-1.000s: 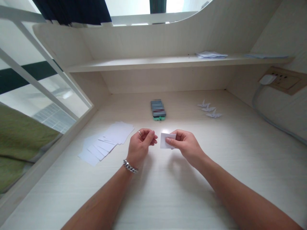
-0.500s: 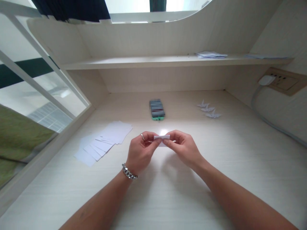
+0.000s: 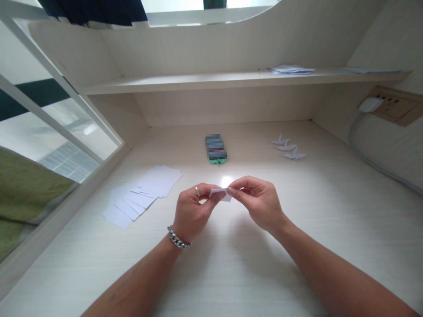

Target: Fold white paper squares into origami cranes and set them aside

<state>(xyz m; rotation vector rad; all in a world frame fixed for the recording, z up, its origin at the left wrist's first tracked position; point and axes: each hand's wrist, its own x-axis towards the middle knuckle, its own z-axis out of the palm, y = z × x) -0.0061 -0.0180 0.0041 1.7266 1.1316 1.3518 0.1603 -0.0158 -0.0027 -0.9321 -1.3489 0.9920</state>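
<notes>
A small folded piece of white paper (image 3: 226, 198) is held up over the desk between my two hands. My left hand (image 3: 195, 207), with a ring and a chain bracelet, pinches its left part between thumb and fingers. At the paper's right end, the thumb and forefinger of my right hand (image 3: 261, 199) are closed on it. Fingertips cover part of the paper, so its exact folds cannot be made out. Several loose white sheets (image 3: 161, 180) lie fanned out to the left of my left hand. Small folded paper cranes (image 3: 293, 154) stand beyond my right hand.
Behind my hands lies a dark, blurred-out object with a green edge (image 3: 217, 149). A shelf (image 3: 185, 83) spans the back and carries a paper stack (image 3: 292, 69). On the right wall, a white plug (image 3: 370, 105) with a cable sits in a socket panel. A railing borders the left side.
My right hand has shifted slightly right and its grip has moved to the paper's right end. The paper is now tilted, its left end lower. The view has shifted a little.
</notes>
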